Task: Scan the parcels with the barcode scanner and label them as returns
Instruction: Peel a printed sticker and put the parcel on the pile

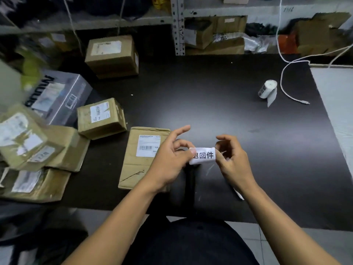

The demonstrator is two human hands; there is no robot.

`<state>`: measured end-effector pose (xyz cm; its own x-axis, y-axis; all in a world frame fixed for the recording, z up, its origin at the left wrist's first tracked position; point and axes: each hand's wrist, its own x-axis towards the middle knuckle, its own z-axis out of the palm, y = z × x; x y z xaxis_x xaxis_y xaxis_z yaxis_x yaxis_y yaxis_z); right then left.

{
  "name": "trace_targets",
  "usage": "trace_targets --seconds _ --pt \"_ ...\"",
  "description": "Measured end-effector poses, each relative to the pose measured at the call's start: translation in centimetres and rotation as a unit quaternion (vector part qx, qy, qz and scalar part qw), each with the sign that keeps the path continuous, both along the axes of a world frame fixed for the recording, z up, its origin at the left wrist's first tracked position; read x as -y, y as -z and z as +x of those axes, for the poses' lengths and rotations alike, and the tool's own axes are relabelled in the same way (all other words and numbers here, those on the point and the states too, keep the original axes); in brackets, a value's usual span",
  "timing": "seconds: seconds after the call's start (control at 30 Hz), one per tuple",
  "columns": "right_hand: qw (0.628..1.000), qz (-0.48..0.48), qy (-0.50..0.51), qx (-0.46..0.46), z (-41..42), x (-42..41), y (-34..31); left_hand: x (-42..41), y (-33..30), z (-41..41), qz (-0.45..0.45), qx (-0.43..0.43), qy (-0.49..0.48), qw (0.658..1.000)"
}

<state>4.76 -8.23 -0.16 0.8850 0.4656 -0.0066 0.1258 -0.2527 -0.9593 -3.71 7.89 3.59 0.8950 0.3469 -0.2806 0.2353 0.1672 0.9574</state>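
Fingers [183, 148] of both hands are being pinched on the ends of a white return label [203, 155], which is being held taut just above the dark table [210, 96], seemingly so it can be pressed onto the flat cardboard parcel [141, 157] lying beside the left hand [168, 159]. More parcels [101, 117] are being kept at the left; a label roll [267, 90] is lying well apart.

Head camera looks down, close over the black table [219, 96].
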Motion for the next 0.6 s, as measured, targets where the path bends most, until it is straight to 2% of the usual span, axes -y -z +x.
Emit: trace_targets --seconds 0.17,0.37,0.47,0.6 --pt "0.984 0.063 -0.072 -0.151 -3.7 -5.7 -0.8 -4.8 0.6 -4.4 0.061 -0.037 -0.042 0.997" --pt "0.967 0.034 -0.089 -0.236 -7.1 -10.2 -0.6 -9.2 2.0 -7.6 0.099 -0.089 -0.02 0.991" --pt "0.973 -0.035 -0.079 -0.215 -7.8 -11.1 -0.1 -9.9 2.2 -8.2 0.177 -0.116 0.004 0.977" --pt "0.98 -0.156 -0.052 -0.109 -8.4 -11.9 0.1 -9.9 2.2 -8.1 0.299 -0.151 0.052 0.941"
